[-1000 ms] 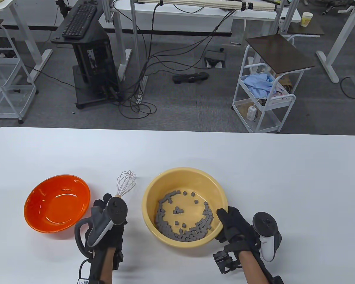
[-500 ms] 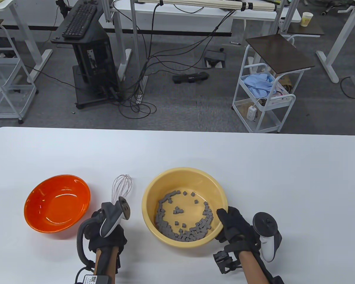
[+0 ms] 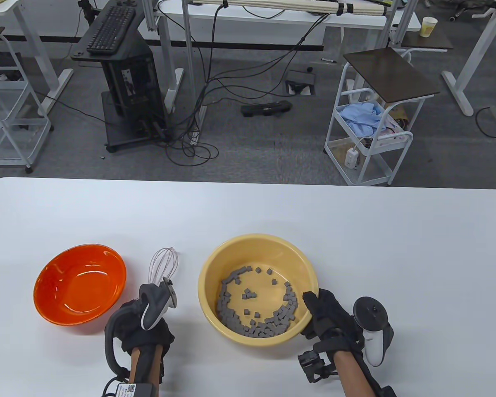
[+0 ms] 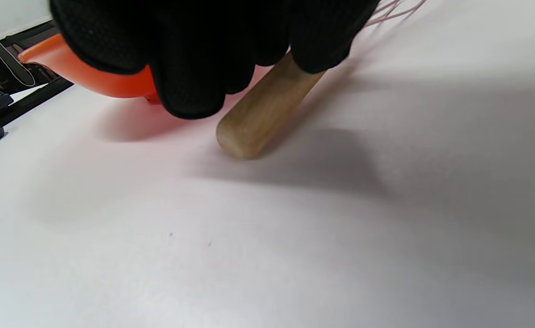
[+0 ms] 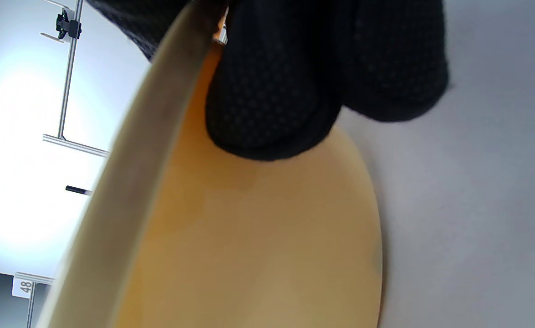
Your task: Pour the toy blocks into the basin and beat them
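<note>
Whisk (image 3: 162, 265) nearer the person than before, in left hand's (image 3: 142, 326) grip; right hand (image 3: 328, 316) clasping basin (image 3: 215, 264) rim.

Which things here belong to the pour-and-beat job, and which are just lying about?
In the job:
yellow basin, its rim held by the right hand
grey toy blocks, already in the basin
whisk, handle gripped by the left hand
orange bowl, emptied

Lying about:
keyboard
paper cup
white cart
</note>
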